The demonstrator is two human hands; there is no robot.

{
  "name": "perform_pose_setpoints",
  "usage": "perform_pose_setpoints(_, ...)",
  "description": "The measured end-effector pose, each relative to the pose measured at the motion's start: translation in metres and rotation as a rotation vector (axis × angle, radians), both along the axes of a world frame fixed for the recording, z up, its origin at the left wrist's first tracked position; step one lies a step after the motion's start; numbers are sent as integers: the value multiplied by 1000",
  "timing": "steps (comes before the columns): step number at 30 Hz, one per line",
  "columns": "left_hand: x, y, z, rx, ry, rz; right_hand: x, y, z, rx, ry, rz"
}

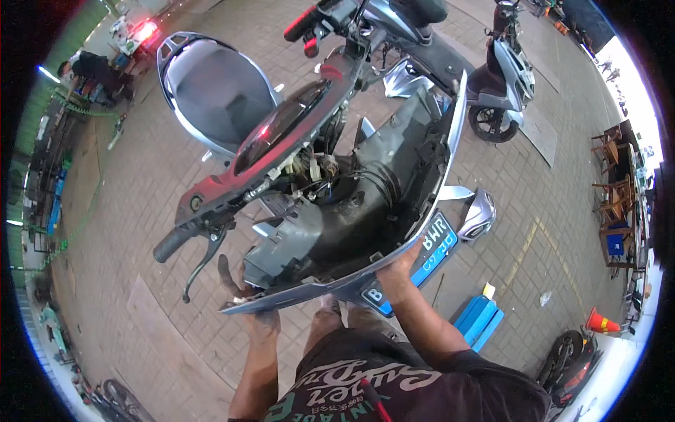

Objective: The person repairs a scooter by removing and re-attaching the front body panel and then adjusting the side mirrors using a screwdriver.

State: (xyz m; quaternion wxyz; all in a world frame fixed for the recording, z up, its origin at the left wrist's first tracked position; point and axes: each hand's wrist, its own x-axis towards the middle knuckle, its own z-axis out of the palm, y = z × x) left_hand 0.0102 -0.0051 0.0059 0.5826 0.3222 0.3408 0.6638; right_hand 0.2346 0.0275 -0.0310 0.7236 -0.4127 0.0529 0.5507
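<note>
I hold a scooter's front panel [309, 235], its hollow dark inner side facing up and its outer rim pale silver-blue. My left hand [259, 313] is closed on its left lower end. On the rim nearest me is my right hand [399, 266], its fingers largely hidden by the panel. A blue number plate [439, 246] shows below the rim, beside my right hand. Just beyond the panel stands the scooter's red handlebar cover [218, 184] with exposed wiring. Its left grip [172, 243] and brake lever [202, 271] reach toward my left hand.
A grey-seated scooter [218, 84] stands beyond, at the left. Another scooter [503, 91] is at the far right. A silver body part [479, 216] and a blue box [478, 320] are to my right. An orange cone [602, 321] stands farther right; a person [98, 70] bends far left.
</note>
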Motion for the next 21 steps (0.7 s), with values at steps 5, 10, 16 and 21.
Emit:
perform_pose_setpoints(5,11,2,5,-33,224,86,32,-7,-47,195,14,61)
perform_pose_setpoints(10,11,-2,11,-47,203,140,49,6,-67,275,-31,168)
perform_pose_setpoints(16,-11,4,0,-221,-33,441,-1,9,-29,137,-377,-58)
perform_pose_setpoints(21,4,13,8,-262,-169,357,-7,19,-32,214,-450,-79)
